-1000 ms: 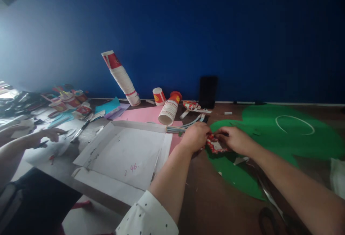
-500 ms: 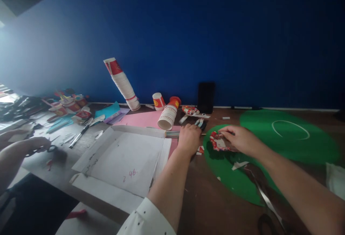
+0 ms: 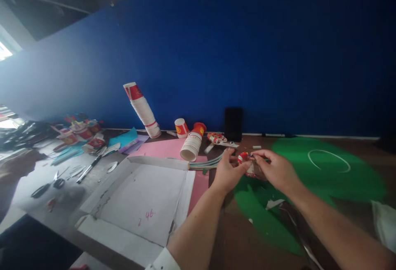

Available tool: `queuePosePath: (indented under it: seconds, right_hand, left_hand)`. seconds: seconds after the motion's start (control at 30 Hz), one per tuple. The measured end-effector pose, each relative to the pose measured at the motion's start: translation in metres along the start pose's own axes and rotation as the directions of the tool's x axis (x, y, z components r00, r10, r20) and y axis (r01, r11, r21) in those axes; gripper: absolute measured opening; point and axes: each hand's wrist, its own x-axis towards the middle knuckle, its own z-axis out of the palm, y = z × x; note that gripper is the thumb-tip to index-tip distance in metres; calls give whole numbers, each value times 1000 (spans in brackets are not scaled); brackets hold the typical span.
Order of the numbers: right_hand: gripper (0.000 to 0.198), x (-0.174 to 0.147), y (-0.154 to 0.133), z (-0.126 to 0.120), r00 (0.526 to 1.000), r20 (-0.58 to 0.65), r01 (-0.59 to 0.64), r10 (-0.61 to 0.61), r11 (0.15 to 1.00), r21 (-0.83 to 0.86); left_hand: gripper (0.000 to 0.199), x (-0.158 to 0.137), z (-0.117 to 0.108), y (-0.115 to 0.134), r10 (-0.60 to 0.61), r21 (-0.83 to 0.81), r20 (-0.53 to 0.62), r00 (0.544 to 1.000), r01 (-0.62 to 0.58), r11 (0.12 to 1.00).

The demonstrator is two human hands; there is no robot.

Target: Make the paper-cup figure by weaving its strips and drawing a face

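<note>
At the far left, a co-worker's blurred hand (image 3: pixel 14 166) is hovering over the pale tabletop, its fingers too unclear to tell. Just to its right, black-handled scissors (image 3: pixel 58 183) are lying with their blades parted. Behind them, decorated paper cups (image 3: pixel 81 132) are standing in a cluster, and a black pen-like tool (image 3: pixel 89 168) is lying aslant. A white cardboard box lid (image 3: pixel 123 195) is sitting open side up, bearing a red "46". Beyond it, a tall stack of paper cups (image 3: pixel 144 112) is leaning against the blue partition (image 3: pixel 198 63). Pink paper (image 3: pixel 161 148) is spreading behind the lid, with a shorter cup stack (image 3: pixel 192 145) lying on its side there.

The left hand (image 3: pixel 228 174) is resting its thumb against a red-patterned paper piece (image 3: pixel 243 158); its thumb and forefinger are standing apart, and whether they are gripping, I cannot tell. The piece is sitting between both hands, above the left part of a green paper cutout (image 3: pixel 328 185). The right hand (image 3: pixel 280 171) is pinching the piece's upper right edge between thumb and forefinger. Beneath that hand, a white scrap (image 3: pixel 274 204) is lying on the green.
</note>
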Motion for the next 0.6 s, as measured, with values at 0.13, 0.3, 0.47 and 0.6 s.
queuePosePath:
  seconds: [0.13,0.3,0.47,0.6]
  right_hand:
    - [35,-1,-6,-6,1000,26,0,-1,1000,18]
    - [35,0,-11,-18,1000,-8,15,-14,998,60]
    - [44,-5,-5,-3,982,107,143,-157,982,123]
    - [41,-9,3,12,974,131,171,-184,980,103]
  left_hand:
    - [44,6,0,-5,-93,-35,-79,993,90,995]
    - [24,6,-6,3,-113,105,-163,980,131,986]
    - [23,3,-7,6,-107,219,-141,984,136,966]
    - [23,1,-6,6,-84,231,-61,995,96,968]
